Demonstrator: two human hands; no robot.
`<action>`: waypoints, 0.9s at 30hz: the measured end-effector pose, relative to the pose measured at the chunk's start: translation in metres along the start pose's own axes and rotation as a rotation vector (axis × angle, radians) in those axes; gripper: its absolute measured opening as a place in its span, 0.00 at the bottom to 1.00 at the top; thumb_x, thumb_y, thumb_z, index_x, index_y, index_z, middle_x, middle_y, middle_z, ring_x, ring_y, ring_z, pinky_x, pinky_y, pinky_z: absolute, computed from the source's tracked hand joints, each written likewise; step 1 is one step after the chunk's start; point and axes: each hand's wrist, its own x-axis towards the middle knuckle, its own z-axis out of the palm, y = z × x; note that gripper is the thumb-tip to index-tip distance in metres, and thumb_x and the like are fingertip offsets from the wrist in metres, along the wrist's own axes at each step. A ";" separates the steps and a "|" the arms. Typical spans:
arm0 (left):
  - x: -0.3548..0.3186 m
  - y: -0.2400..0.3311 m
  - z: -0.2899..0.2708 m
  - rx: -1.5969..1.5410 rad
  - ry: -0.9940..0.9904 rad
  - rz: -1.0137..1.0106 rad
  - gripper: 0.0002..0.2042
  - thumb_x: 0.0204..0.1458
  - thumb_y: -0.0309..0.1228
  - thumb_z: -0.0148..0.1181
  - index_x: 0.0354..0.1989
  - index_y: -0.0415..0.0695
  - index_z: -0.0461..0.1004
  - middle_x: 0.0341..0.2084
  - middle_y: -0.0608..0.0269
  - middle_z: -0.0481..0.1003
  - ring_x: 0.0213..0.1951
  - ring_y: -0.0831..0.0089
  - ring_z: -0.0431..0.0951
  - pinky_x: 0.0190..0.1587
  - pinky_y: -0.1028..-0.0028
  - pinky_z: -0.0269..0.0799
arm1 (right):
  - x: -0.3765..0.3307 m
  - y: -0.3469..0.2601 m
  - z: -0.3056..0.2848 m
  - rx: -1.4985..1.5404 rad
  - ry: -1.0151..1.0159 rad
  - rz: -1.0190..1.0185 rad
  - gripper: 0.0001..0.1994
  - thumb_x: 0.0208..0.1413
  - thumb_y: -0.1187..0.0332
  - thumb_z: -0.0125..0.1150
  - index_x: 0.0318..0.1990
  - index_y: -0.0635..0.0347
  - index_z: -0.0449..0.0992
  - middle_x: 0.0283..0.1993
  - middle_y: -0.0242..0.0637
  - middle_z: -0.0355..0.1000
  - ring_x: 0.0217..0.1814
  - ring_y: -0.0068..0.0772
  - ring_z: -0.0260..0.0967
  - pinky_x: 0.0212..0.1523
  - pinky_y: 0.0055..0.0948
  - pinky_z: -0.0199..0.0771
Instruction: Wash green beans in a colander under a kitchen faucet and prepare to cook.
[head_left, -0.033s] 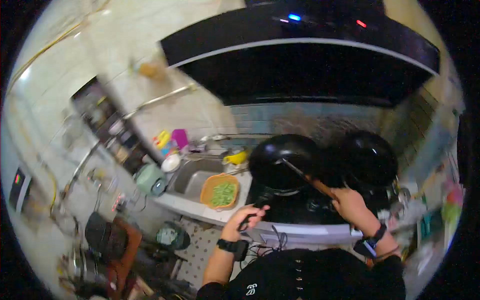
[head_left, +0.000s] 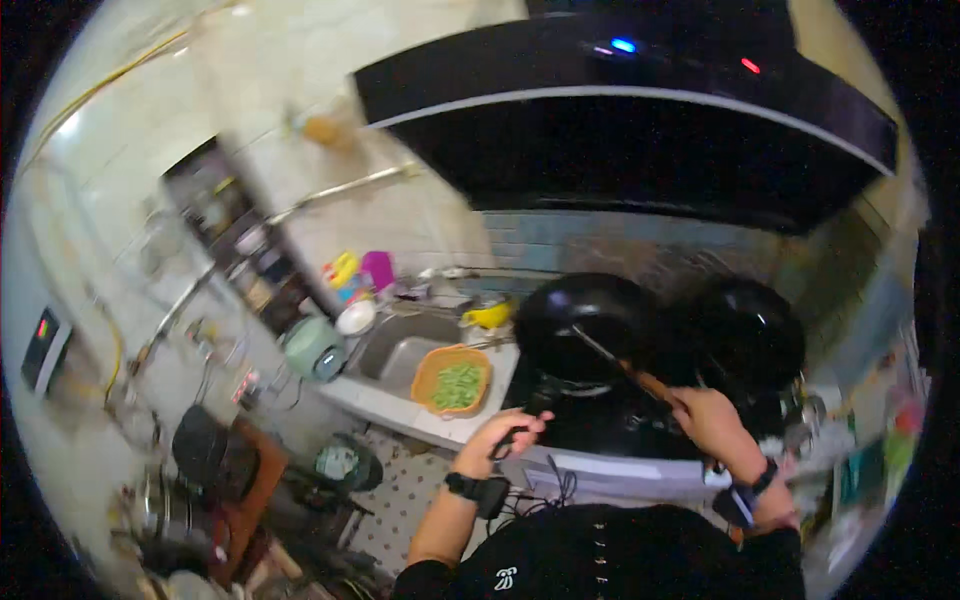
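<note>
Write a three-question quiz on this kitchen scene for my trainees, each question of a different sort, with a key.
1. True or false: the left hand grips the wok handle.
2. What does the right hand hold? A) a cup B) a spatula reaching into the wok C) a lid
3. Fill in: the orange bowl beside the sink holds ____ vegetables.

Key: 1 true; 2 B; 3 green.
</note>
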 end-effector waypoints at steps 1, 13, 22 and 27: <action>0.003 -0.006 -0.005 0.039 0.069 -0.029 0.14 0.49 0.33 0.52 0.40 0.37 0.69 0.16 0.74 0.64 0.15 0.88 0.59 0.16 0.88 0.51 | -0.004 -0.003 -0.010 0.023 -0.026 -0.004 0.15 0.43 0.69 0.55 0.42 0.58 0.73 0.34 0.47 0.71 0.37 0.50 0.68 0.39 0.40 0.67; -0.002 -0.033 -0.033 -0.274 0.117 -0.046 0.20 0.53 0.48 0.48 0.48 0.47 0.64 0.31 0.63 0.74 0.24 0.73 0.74 0.20 0.74 0.71 | 0.004 0.037 -0.020 -0.584 0.073 0.005 0.18 0.42 0.73 0.57 0.45 0.55 0.71 0.30 0.45 0.68 0.32 0.48 0.67 0.32 0.39 0.69; -0.206 -0.092 -0.112 -0.318 0.522 0.547 0.17 0.53 0.37 0.50 0.50 0.46 0.63 0.43 0.57 0.71 0.32 0.68 0.75 0.32 0.71 0.71 | -0.019 0.031 -0.095 -0.325 -0.337 0.241 0.19 0.56 0.65 0.48 0.55 0.57 0.66 0.56 0.45 0.63 0.59 0.43 0.58 0.55 0.35 0.59; -0.295 -0.156 -0.092 -0.525 0.912 0.721 0.14 0.53 0.36 0.47 0.47 0.45 0.66 0.41 0.58 0.72 0.32 0.68 0.74 0.33 0.72 0.72 | -0.010 -0.056 -0.095 -0.463 -0.262 0.082 0.15 0.54 0.67 0.49 0.48 0.63 0.70 0.48 0.47 0.68 0.49 0.45 0.65 0.50 0.35 0.63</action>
